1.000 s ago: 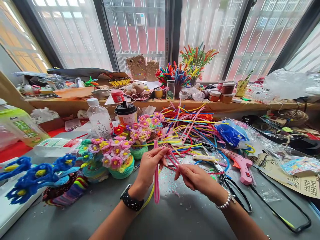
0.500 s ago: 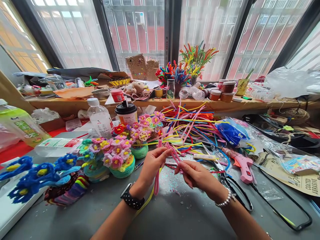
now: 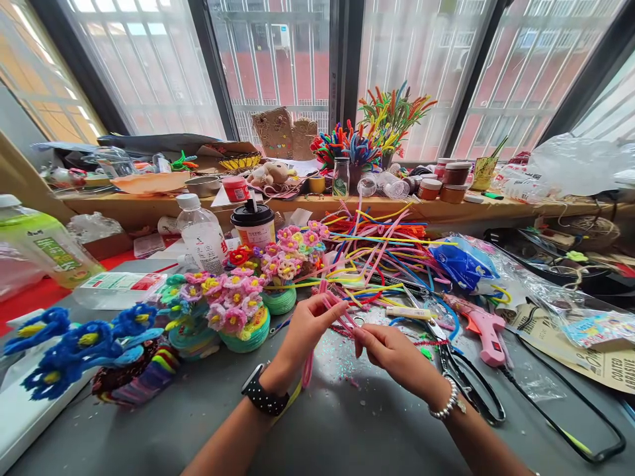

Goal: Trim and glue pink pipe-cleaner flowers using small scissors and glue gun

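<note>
Pink pipe cleaners (image 3: 308, 365) are bunched between my two hands over the grey table. My left hand (image 3: 308, 327), below a black watch, is closed around the bunch; one folded end hangs beneath the palm and another part sticks up above the fingers. My right hand (image 3: 391, 350), with a beaded bracelet at the wrist, pinches the other end between thumb and fingertips. A red tinsel stem (image 3: 430, 342) lies behind my right hand. Close by on the left stands a pot of pink pipe-cleaner flowers (image 3: 237, 301).
Loose coloured pipe cleaners (image 3: 377, 244) are heaped behind my hands. To the right lie scissors (image 3: 459, 377), a glue stick (image 3: 407, 312) and a pink glue gun (image 3: 489, 337) with its black cord. Blue flowers (image 3: 89, 338) and bottles (image 3: 201, 235) stand on the left.
My left fingers have shifted along the pink pipe cleaners, and the upright part now leans more to the right. My right hand keeps its pinch. The whole view has moved slightly.
</note>
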`<move>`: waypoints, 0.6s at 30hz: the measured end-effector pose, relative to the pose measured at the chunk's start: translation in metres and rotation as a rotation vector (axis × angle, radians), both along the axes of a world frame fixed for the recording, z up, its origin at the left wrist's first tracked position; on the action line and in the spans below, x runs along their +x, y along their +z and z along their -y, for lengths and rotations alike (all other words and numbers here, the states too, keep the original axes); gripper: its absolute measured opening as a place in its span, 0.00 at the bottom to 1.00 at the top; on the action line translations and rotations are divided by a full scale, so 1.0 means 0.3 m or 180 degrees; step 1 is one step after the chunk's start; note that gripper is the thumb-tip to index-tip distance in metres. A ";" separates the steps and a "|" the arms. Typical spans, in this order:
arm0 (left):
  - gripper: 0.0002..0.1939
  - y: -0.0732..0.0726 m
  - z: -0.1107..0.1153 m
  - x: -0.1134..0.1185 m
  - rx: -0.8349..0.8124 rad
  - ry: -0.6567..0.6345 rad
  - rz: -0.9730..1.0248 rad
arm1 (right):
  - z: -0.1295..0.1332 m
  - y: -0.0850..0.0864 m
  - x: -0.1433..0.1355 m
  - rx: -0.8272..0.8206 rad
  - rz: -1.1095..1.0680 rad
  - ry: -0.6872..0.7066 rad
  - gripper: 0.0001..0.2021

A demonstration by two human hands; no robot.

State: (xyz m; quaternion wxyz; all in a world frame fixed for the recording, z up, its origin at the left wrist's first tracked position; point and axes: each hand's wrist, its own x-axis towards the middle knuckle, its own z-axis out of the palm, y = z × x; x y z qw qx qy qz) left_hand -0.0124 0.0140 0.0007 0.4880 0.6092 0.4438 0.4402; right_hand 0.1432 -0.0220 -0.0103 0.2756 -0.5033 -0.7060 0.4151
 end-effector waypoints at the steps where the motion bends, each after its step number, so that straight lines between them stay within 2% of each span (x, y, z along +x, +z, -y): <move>1: 0.13 0.002 -0.001 -0.002 0.0099 0.0049 -0.0080 | 0.000 0.003 0.004 0.0060 0.0067 -0.0014 0.21; 5: 0.13 0.001 -0.002 -0.010 0.0365 0.0198 -0.0302 | -0.002 0.017 0.031 0.0239 0.0293 -0.0023 0.21; 10: 0.12 -0.005 0.012 0.001 0.0475 0.0347 -0.0263 | -0.009 0.027 0.063 0.0342 0.0405 0.0060 0.21; 15: 0.11 0.000 0.020 0.008 0.0397 0.0159 0.0008 | -0.013 0.025 0.079 0.0337 0.0388 0.0049 0.21; 18: 0.11 0.000 0.019 0.005 0.0529 0.0221 -0.0004 | -0.011 0.027 0.078 0.0261 0.0328 0.0110 0.21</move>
